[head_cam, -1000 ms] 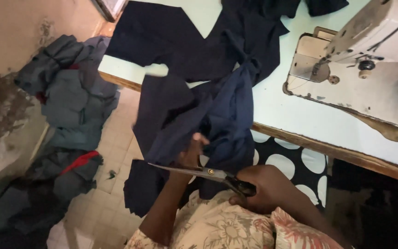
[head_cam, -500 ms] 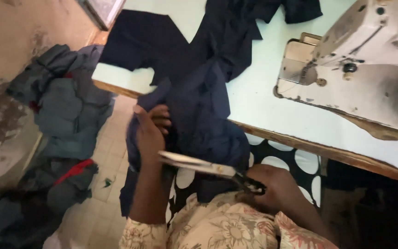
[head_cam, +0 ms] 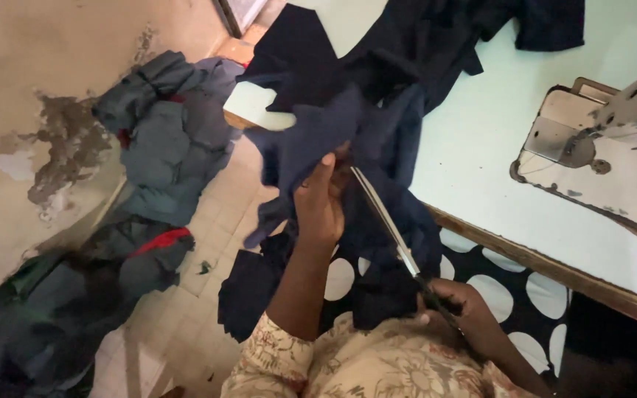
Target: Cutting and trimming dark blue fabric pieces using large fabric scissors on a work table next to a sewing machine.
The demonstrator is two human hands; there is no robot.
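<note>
scissors [head_cam: 392, 228], long and steel-bladed, run up from the right hand [head_cam: 455, 309] at the near right toward the navy cloth [head_cam: 348, 133], their tips meeting the fabric just beside the left hand [head_cam: 322, 203]. the left hand is raised, fingers pressed together in a pinch on a fold of that cloth, holding it up off the lap. the right hand is closed through the dark handles; the blades look nearly together, though the view is too blurred there to be sure how wide they stand.

as for progress, the cutting looks to be under way rather than finished: the cloth is in one hanging mass, part draped over the near edge of the pale green worktop [head_cam: 481, 147], part falling down toward the floor, and no freshly loose piece can be made out.

the navy cloth is matte, soft and limp, creasing into deep folds. under it a black fabric with large white dots [head_cam: 510, 295] covers the lap. on the right, a worn cream sewing machine [head_cam: 621, 155] sits on the worktop, its paint chipped. at the left, a heap of grey garments with a red trim [head_cam: 164, 147] slumps on the tiled floor [head_cam: 186, 324] against a stained, peeling wall [head_cam: 31, 110].
</note>
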